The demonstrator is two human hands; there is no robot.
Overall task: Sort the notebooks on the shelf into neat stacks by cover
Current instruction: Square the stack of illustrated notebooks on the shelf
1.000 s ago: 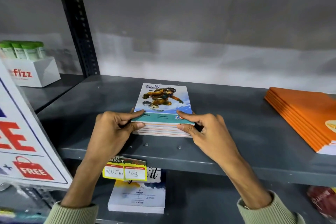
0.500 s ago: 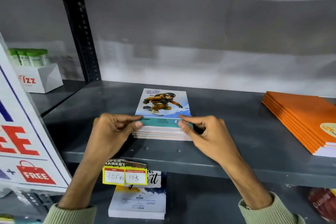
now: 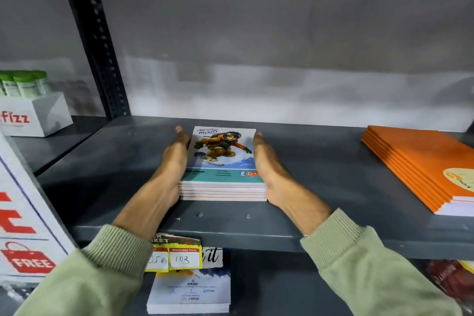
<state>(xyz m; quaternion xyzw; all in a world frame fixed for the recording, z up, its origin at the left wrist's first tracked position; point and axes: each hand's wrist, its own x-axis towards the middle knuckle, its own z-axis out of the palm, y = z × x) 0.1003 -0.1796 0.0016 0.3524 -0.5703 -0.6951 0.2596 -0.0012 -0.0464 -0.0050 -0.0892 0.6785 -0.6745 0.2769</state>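
1. The left hand (image 3: 171, 164) lies flat along the left side of a stack of notebooks (image 3: 222, 174), its fingers (image 3: 182, 136) stretched straight out and pressed against the stack's edge rather than curled round it.
2. The right hand (image 3: 269, 169) mirrors it on the right side, fingers (image 3: 258, 140) extended and flat against that edge. Neither hand grips anything; the stack sits squeezed between the two open palms.
3. The stack rests on the grey metal shelf (image 3: 320, 169), near its front edge and roughly mid-width. Its top cover shows a cartoon snowboarder above a teal band; the books beneath look squared up with it.
4. Well apart to the right on the same shelf lies a second stack, the orange notebooks (image 3: 415, 159), partly cut off by the frame.
5. Pale green sleeves (image 3: 359, 264) cover both forearms.
6. On the shelf's front lip hangs a yellow price tag (image 3: 177, 258). Below it, on the lower level, is a white notebook stack (image 3: 191, 290).
7. Far left, on the neighbouring bay, a white box (image 3: 36, 117) holds green-capped tubes (image 3: 24, 83); a white sign (image 3: 25, 226) with red lettering leans at the left.
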